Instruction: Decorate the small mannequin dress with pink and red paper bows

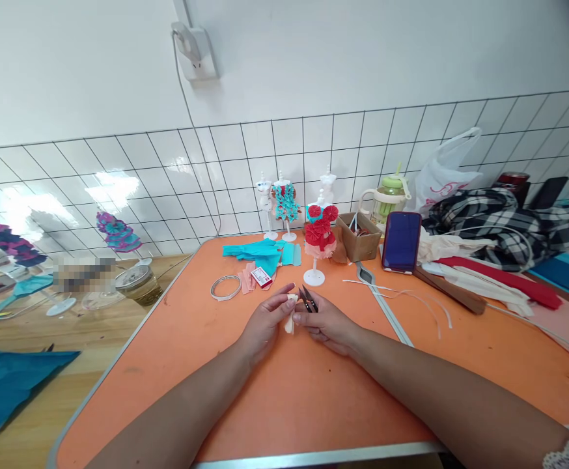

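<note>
Between the fingertips of my left hand (271, 318) is pinched a small gathered piece of cream crepe paper (290, 322). My right hand (329, 323) is closed around a pair of small black thread snips (308, 299), their blades pointing up and away from me. The tips of the snips are just right of the paper, and my right thumb is close to its edge. Straight ahead stands a mini dress form (320, 236) dressed in red paper rosettes and a pink frill. What my curled right fingers cover is hidden.
Turquoise crepe paper (255, 250), a tape roll (226, 287) and a small red-and-white box (262, 277) lie left of centre. Behind are a cardboard box (362, 242) and a phone standing upright (402, 241). White strips (392, 312) and folded paper (504, 270) lie at right.
</note>
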`<move>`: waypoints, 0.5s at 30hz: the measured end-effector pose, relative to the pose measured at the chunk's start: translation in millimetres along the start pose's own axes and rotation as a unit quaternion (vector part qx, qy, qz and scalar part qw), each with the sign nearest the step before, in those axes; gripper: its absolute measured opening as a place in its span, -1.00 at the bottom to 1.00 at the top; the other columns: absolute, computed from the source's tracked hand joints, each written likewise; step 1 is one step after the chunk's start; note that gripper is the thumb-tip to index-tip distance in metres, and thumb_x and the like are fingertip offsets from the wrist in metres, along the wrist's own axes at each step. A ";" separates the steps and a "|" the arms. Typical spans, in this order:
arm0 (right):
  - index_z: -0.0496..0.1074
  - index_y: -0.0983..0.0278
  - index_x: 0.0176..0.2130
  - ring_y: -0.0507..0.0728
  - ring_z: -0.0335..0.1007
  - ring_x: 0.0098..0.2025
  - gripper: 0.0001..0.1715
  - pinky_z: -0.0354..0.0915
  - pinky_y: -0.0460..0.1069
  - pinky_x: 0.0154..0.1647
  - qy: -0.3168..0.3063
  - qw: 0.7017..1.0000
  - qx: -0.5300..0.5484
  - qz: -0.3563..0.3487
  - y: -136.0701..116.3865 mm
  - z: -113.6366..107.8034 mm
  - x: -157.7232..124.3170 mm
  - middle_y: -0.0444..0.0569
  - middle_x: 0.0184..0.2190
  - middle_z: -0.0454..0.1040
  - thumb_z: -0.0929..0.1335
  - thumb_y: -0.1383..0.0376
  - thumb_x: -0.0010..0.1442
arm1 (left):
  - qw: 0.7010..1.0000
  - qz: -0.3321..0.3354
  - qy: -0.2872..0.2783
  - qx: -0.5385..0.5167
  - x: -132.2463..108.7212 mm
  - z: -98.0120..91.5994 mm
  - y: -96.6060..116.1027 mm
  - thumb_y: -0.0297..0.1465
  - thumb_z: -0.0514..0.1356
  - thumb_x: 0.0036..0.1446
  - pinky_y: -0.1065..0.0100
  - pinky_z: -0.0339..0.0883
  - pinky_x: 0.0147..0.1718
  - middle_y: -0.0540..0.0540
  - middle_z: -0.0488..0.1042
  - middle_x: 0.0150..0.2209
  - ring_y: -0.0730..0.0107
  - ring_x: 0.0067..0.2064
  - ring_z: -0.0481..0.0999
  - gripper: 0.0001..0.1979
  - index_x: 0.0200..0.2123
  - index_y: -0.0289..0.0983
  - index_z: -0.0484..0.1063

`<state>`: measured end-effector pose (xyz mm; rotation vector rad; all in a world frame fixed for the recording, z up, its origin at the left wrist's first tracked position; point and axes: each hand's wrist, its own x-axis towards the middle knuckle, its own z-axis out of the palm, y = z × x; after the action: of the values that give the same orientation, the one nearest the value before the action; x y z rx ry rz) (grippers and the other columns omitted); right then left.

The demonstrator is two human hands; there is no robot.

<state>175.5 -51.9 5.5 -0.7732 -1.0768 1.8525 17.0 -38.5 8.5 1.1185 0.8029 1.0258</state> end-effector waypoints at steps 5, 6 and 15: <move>0.24 0.16 -0.17 -0.17 -0.23 -0.70 -0.59 -0.32 -0.19 -0.74 0.002 0.999 -0.030 0.040 -3.4 -3.1 0.6 -0.30 -0.55 0.24 0.42 0.19 -0.01 | 0.994 -0.021 0.011 -0.105 2.2 -1.4 0.2 -0.35 0.32 -0.04 0.25 0.29 -0.14 -0.19 0.40 0.04 0.16 -0.04 0.42 -0.73 -0.22 -0.29 0.51; 0.24 0.16 -0.16 -0.17 -0.22 -0.70 -0.59 -0.32 -0.19 -0.74 -0.006 0.998 -0.035 0.051 -4.7 -3.8 0.0 -0.27 -0.50 0.29 0.42 0.20 -0.01 | 0.993 -0.016 0.019 -0.113 2.7 -2.6 0.9 -0.35 0.32 -0.04 0.27 0.30 -0.19 -0.18 0.43 -0.01 0.18 -0.08 0.44 -0.74 -0.23 -0.29 0.51; 0.25 0.23 -0.26 -0.15 -0.20 -0.69 -0.65 -0.29 -0.16 -0.73 0.066 0.995 -0.079 -0.003 -8.3 -9.1 3.5 -0.20 -0.43 0.36 0.38 0.12 0.02 | 0.993 0.055 0.109 -0.004 7.2 -15.2 -1.3 -0.28 0.30 -0.04 0.30 0.19 -0.02 -0.08 0.46 -0.08 0.28 0.01 0.36 -0.65 -0.13 -0.19 0.49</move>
<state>184.2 -43.0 8.5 -0.9695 -1.1484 1.7007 5.9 -26.9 3.2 1.0652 0.9161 1.2586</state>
